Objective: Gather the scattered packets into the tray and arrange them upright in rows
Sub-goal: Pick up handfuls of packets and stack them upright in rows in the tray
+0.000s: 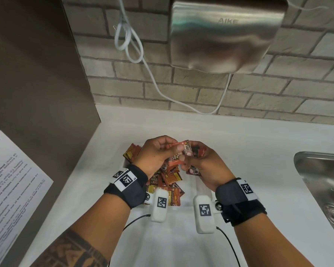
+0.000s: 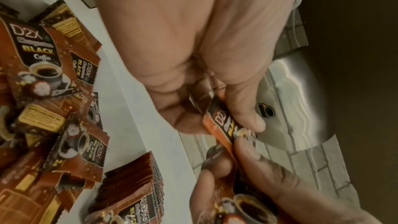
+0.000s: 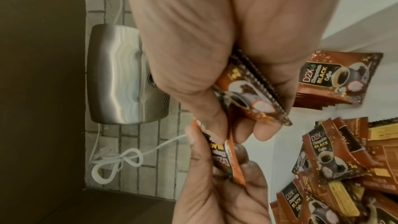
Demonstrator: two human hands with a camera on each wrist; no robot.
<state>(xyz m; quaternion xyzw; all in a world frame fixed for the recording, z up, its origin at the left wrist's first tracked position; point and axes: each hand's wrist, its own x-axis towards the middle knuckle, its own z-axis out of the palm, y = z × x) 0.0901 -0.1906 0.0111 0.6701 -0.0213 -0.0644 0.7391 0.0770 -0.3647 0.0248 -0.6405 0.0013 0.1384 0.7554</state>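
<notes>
both hands are up over the white counter (image 1: 249,143), right above the tray (image 1: 189,191), and they meet in the middle. left hand (image 1: 156,153) is pinching one coffee packet (image 1: 176,158) between thumb and fingers, and in the left wrist view you can see the d2x print on that packet (image 2: 224,125) squeezed edge-on under the thumb. right hand (image 1: 202,166) has its fingers curled round another packet (image 3: 247,94), the one with the cup picture on it, and its fingertips are touching the left hand's packet too, so the two packets sit right against each other. under the hands, inside the tray, there's a messy heap of loose packets (image 1: 168,180) lying flat and overlapping, fronts and backs mixed. at the tray's far left corner a small upright stack (image 1: 132,152) stands on edge, packed face to face, same one you see in the left wrist view (image 2: 137,185). the tray is pale and hard to pick out from the counter, can't really tell its edges. to the right of the tray is a steel sink (image 1: 324,182), and on the brick wall beyond the tray hangs a metal hand dryer (image 1: 226,33) with a looped white cable (image 1: 129,35).
</notes>
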